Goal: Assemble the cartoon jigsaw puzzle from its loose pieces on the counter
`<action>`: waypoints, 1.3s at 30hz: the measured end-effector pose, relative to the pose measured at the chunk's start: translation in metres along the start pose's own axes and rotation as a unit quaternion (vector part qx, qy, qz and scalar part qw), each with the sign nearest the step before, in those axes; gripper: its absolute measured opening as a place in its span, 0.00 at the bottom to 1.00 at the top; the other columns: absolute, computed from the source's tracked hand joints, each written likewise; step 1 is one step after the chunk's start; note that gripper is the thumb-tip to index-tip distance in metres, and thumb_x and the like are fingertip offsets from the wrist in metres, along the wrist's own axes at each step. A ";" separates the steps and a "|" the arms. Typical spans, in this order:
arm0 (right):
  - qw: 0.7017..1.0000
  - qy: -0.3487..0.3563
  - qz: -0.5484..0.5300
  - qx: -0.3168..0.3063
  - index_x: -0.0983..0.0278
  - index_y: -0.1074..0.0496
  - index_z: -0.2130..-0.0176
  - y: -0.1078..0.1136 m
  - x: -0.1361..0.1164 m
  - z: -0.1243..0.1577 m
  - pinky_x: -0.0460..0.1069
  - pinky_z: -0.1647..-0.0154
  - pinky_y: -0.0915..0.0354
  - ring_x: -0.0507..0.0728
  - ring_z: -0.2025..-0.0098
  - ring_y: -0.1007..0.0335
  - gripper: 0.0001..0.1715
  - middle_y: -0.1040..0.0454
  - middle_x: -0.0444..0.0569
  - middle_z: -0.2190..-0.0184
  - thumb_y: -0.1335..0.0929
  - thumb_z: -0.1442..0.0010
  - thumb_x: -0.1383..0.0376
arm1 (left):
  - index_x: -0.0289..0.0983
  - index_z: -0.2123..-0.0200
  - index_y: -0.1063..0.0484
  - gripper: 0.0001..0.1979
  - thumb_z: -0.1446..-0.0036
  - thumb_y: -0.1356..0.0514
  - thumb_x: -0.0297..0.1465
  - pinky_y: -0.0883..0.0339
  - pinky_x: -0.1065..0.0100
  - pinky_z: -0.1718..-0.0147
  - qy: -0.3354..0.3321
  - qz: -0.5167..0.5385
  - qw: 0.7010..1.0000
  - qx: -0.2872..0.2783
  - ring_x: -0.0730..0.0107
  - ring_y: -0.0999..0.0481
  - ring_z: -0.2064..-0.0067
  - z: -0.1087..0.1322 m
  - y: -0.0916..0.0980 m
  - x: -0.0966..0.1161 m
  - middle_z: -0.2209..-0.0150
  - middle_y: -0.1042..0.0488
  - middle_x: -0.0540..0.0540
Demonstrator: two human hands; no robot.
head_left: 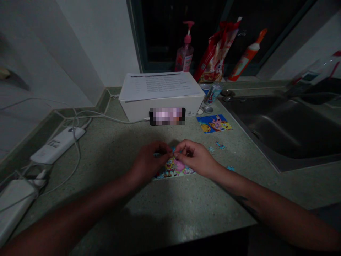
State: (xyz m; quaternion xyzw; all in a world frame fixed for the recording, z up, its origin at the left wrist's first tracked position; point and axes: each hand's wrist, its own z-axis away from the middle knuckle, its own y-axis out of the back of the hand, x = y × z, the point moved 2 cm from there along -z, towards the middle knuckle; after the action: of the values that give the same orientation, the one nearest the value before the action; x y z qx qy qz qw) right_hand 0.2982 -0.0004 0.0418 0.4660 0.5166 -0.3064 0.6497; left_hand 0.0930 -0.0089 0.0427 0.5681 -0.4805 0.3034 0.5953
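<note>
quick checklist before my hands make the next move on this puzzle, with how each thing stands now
1. Both hands at the puzzle: ok, left hand and right hand meet over it.
2. Piece between the fingertips: cannot tell, fingers hide it.
3. Loose pieces off the sink: ok, on the counter.
4. Picture card uncovered: ok, lying flat.
5. White cable clear of the puzzle: ok.
6. Good light: not ok, dim.

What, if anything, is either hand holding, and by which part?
It cannot be told: the left hand and right hand have their grips close together over the far part of the jigsaw puzzle, hiding whatever may be between them.
</note>
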 end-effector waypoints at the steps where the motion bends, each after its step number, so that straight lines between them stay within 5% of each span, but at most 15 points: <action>1: 1.000 -0.007 0.002 -0.005 0.60 0.24 0.63 -0.001 0.000 0.000 0.49 0.69 0.39 0.53 0.71 0.35 0.08 0.29 0.41 0.74 0.25 0.39 0.58 | 0.43 0.63 0.20 0.02 0.39 0.30 0.30 0.17 0.59 0.65 -0.011 -0.002 1.000 0.007 0.58 0.13 0.63 0.000 0.000 0.000 0.64 0.13 0.45; 9: 0.994 -0.055 -0.093 -0.027 0.59 0.28 0.66 -0.001 0.000 0.002 0.49 0.72 0.40 0.52 0.73 0.36 0.14 0.28 0.41 0.74 0.25 0.40 0.54 | 0.44 0.59 0.19 0.04 0.31 0.35 0.32 0.18 0.59 0.64 -0.056 -0.061 0.996 0.028 0.60 0.14 0.62 0.005 0.005 0.008 0.63 0.13 0.45; 13: 0.988 -0.090 -0.129 -0.001 0.58 0.29 0.66 0.004 -0.002 0.003 0.48 0.77 0.47 0.50 0.78 0.44 0.18 0.33 0.38 0.77 0.24 0.40 0.51 | 0.44 0.54 0.19 0.06 0.33 0.31 0.33 0.19 0.54 0.52 -0.181 -0.143 0.970 0.082 0.57 0.15 0.53 0.010 0.007 0.013 0.56 0.14 0.45; 18: 0.982 -0.086 -0.167 -0.010 0.59 0.29 0.66 0.001 -0.004 0.006 0.48 0.77 0.47 0.49 0.77 0.45 0.19 0.34 0.37 0.78 0.23 0.40 0.50 | 0.43 0.51 0.21 0.10 0.34 0.30 0.29 0.21 0.54 0.51 -0.292 -0.204 0.929 0.100 0.57 0.16 0.52 0.013 0.002 0.015 0.55 0.15 0.43; 24: 0.978 -0.087 -0.185 -0.029 0.58 0.28 0.67 -0.004 -0.005 0.007 0.48 0.76 0.46 0.50 0.76 0.43 0.15 0.34 0.38 0.78 0.24 0.41 0.53 | 0.43 0.55 0.21 0.04 0.31 0.33 0.28 0.23 0.56 0.54 -0.307 -0.237 0.916 0.101 0.59 0.16 0.55 0.012 0.000 0.015 0.58 0.15 0.45; 39: 0.983 -0.071 -0.165 -0.037 0.58 0.29 0.67 -0.005 -0.002 0.007 0.49 0.74 0.44 0.50 0.75 0.43 0.16 0.34 0.38 0.77 0.24 0.39 0.53 | 0.43 0.54 0.24 0.10 0.33 0.34 0.23 0.25 0.55 0.50 -0.347 -0.255 0.897 0.104 0.60 0.17 0.55 0.014 -0.002 0.017 0.56 0.14 0.47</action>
State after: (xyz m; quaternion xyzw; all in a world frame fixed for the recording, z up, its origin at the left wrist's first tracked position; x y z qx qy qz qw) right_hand 0.2958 -0.0090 0.0426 0.3271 0.5501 -0.4222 0.6420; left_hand 0.0972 -0.0263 0.0563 0.7989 -0.4609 -0.0269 0.3854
